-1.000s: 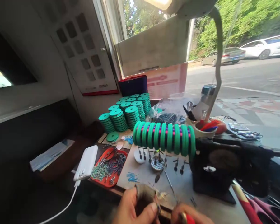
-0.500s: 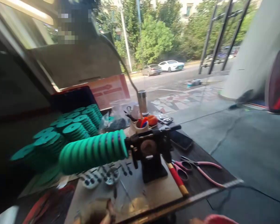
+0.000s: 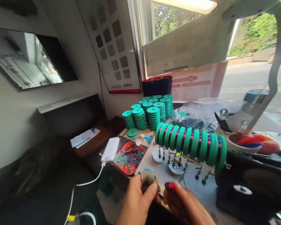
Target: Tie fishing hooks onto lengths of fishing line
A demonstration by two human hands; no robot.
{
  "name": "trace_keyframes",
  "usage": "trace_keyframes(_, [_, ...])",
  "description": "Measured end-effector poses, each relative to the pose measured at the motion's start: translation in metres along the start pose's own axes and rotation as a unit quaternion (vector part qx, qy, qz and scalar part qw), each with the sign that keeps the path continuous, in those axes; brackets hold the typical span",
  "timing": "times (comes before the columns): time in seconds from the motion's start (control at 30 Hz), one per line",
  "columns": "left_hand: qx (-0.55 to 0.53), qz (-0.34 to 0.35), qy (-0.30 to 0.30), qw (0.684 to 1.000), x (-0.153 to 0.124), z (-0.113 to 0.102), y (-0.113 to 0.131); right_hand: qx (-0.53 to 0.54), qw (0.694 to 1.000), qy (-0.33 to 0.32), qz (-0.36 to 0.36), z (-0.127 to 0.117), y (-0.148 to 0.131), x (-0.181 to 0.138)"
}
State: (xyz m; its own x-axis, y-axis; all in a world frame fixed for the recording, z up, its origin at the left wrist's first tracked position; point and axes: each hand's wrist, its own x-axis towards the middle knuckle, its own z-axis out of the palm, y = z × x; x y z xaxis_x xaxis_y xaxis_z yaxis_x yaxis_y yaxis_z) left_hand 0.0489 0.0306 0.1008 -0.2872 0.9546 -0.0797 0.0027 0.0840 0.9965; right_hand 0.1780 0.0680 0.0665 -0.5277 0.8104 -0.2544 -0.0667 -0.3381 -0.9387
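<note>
My left hand (image 3: 137, 203) is closed around a small greyish-brown bundle (image 3: 147, 178) at the near edge of the work mat (image 3: 201, 190). My right hand (image 3: 186, 204) is beside it, fingers pinched on a small red-tipped tool (image 3: 170, 185). The two hands nearly touch. Just behind them a row of green spools (image 3: 190, 143) sits on a horizontal bar of a black winding machine (image 3: 250, 184), with small weights hanging beneath the row.
Stacks of green spools (image 3: 150, 111) stand at the back. A red tray of small parts (image 3: 130, 157), a white power bank (image 3: 110, 149) with cable, a small dish (image 3: 176, 166) and a cup of tools (image 3: 245, 142) lie around. A lamp arm (image 3: 275, 65) curves overhead.
The view swung right toward the street, then back left to the bench. My hands are higher in view and closer together, still on the bundle and red-tipped tool.
</note>
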Motion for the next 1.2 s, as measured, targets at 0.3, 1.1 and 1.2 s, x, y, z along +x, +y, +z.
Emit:
trace_keyframes(0.3, [-0.051, -0.02, 0.051, 0.997, -0.013, -0.001, 0.012, -0.006, 0.987, -0.158, -0.019, 0.011, -0.003, 0.025])
trace_keyframes(1.1, [-0.177, -0.064, 0.051, 0.981, -0.019, 0.012, 0.013, 0.02, 0.99, -0.14, 0.006, 0.016, 0.014, 0.037])
trace_keyframes(1.2, [-0.17, -0.062, 0.057, 0.982, -0.02, 0.011, 0.012, 0.029, 0.99, -0.139, 0.0, 0.016, 0.013, 0.036])
